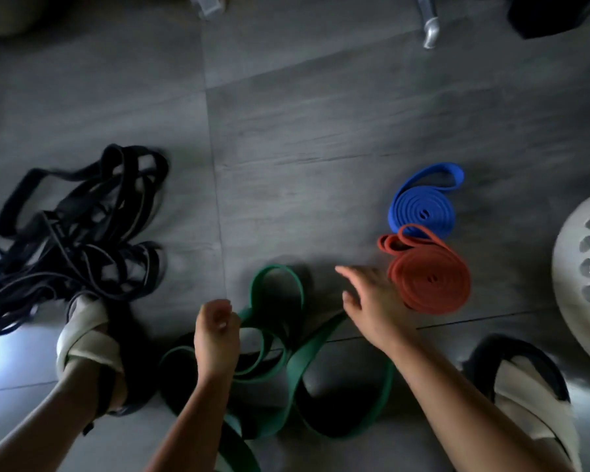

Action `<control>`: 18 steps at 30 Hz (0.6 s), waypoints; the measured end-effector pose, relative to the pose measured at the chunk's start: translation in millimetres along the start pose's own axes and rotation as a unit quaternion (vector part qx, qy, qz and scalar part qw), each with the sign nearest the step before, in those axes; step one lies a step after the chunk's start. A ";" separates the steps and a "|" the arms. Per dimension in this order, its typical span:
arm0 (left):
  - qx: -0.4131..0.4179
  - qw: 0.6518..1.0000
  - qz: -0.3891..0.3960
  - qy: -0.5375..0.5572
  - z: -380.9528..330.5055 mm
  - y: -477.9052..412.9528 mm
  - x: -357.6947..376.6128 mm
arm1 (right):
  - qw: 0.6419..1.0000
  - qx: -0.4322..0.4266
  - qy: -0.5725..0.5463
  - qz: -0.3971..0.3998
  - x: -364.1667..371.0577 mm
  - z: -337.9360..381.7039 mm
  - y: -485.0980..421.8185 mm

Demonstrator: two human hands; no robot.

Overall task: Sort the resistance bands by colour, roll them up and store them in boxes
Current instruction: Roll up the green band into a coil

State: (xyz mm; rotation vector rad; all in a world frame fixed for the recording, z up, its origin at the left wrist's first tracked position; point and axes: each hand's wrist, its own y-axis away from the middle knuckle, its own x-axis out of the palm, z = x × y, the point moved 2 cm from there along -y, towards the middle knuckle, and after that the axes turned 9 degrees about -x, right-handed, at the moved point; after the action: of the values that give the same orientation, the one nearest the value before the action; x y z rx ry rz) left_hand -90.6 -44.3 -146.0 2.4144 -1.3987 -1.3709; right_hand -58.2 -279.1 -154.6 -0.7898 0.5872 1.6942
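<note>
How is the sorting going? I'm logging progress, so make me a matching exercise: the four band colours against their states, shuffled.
Things:
1. flat blue rubber band
2. flat orange rubber band
3. flat green rubber band
4. thin black rubber bands

States:
A. tangled heap, far left
B. loose unrolled loops between the left hand and right hand
C. rolled coil beside the right hand
D. rolled coil, farthest from the person

Pairs: 1-D, 2-C, 3-B, 4-A

Grey tiled floor [321, 114], dim light, white perforated basket [583, 267] at right.
</note>
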 end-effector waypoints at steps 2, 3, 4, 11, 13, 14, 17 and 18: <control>-0.008 1.000 0.022 0.000 26.1 16.2 -15.7 | 0.981 0.018 0.046 0.188 24.9 5.9 16.8; -0.006 1.000 0.028 -0.001 35.6 24.0 -21.7 | 0.968 0.016 0.090 0.233 31.2 9.2 26.0; -0.007 1.000 0.030 -0.005 42.2 31.5 -26.7 | 0.958 0.003 0.130 0.256 33.8 12.1 35.0; 0.048 0.982 0.177 -0.045 28.2 79.8 -53.5 | 0.956 -0.070 0.164 0.233 -0.1 75.2 41.3; 0.088 0.968 0.228 -0.050 7.0 93.1 -60.0 | 0.955 -0.122 0.135 0.234 -27.7 120.8 28.0; 0.100 0.961 0.256 -0.036 -5.9 100.7 -65.1 | 0.949 -0.138 0.121 0.257 -39.0 141.2 23.5; 0.115 0.952 0.273 0.080 -39.0 121.0 -89.0 | 0.948 -0.156 0.046 0.273 -78.4 197.3 13.0; 0.116 0.949 0.270 0.116 -50.6 129.3 -102.5 | 0.953 -0.163 0.016 0.256 -93.1 211.4 11.4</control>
State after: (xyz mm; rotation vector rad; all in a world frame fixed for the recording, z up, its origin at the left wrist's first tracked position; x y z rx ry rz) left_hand -164.8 -66.9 8.1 1.9795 -2.0305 -0.8037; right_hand -97.8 -186.7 53.7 -0.9550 0.5725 2.3002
